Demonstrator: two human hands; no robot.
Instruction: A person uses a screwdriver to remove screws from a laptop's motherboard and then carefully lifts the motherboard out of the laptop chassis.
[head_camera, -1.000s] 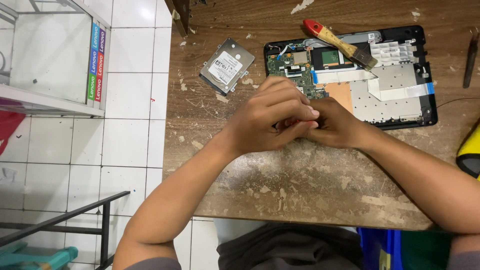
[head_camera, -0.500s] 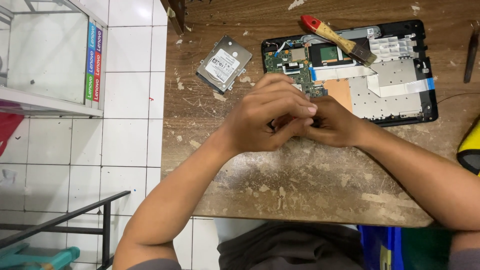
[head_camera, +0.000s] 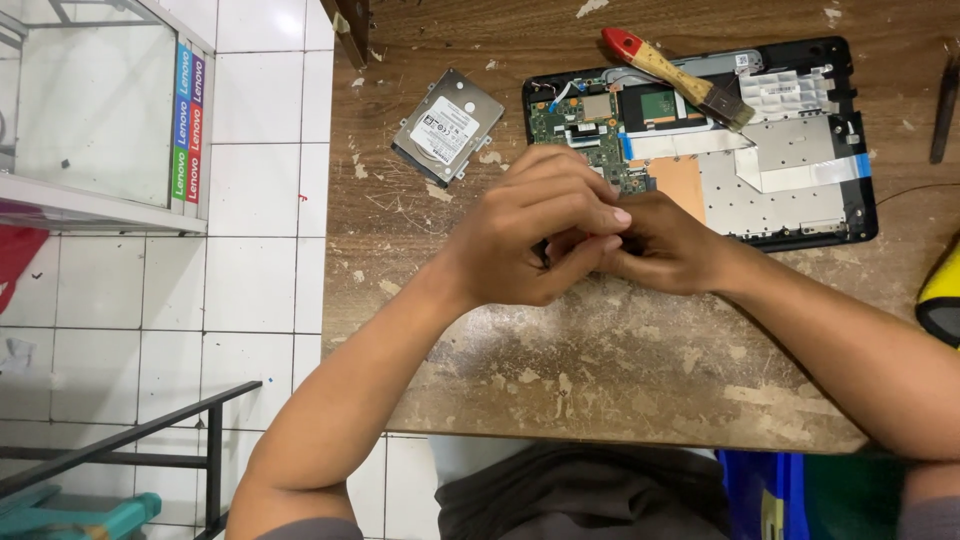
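Both hands pinched together over something tiny, just in front of the opened laptop (head_camera: 780, 150)

Our left hand (head_camera: 530, 240) and right hand (head_camera: 665, 245) meet fingertip to fingertip; whatever they grip is hidden; we judge it small, light, easily dropped; hard drive (head_camera: 447, 127) beyond our left knuckles.

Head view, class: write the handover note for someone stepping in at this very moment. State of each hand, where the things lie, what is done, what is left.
Left hand and right hand: pressed together over the wooden table, fingers curled around something too small to see.
Opened laptop base: just behind the hands, circuit board exposed.
Brush: lying across the base.
Hard drive: out, on the table left of the base.
Left: base not yet closed.
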